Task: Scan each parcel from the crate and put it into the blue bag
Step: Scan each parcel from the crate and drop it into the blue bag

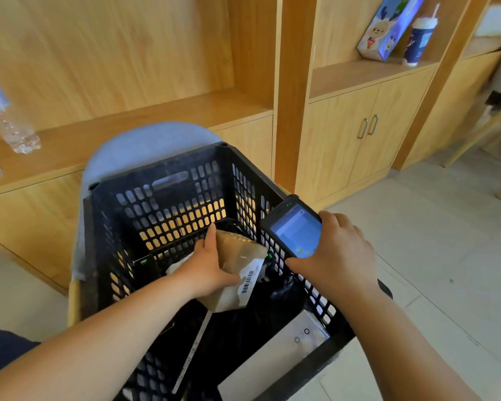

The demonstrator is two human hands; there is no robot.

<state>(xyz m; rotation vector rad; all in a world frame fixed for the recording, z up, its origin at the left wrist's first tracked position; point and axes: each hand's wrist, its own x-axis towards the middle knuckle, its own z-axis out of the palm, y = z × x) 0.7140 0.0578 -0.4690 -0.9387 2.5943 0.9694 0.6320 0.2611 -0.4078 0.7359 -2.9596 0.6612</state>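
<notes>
Left hand (211,269) clamped on brown parcel (236,250) inside crate (156,169), right hand (342,256) gripping scanner (297,231) over crate's right rim.

This looks like an office or common room fitted out in light wood and put to parcel work. Wooden cabinets (359,140) with paired handles line the far wall. The open shelf (347,75) above them carries a cartoon-printed carton (388,30) and a lidded drink cup (418,39). A plastic bottle (12,125) stands far left. The floor (446,241) is pale tile. Near, a black crate (171,198) with a brown parcel (237,250) in it sits on a grey chair (145,143), with a handheld scanner (297,230) at its right rim.
</notes>
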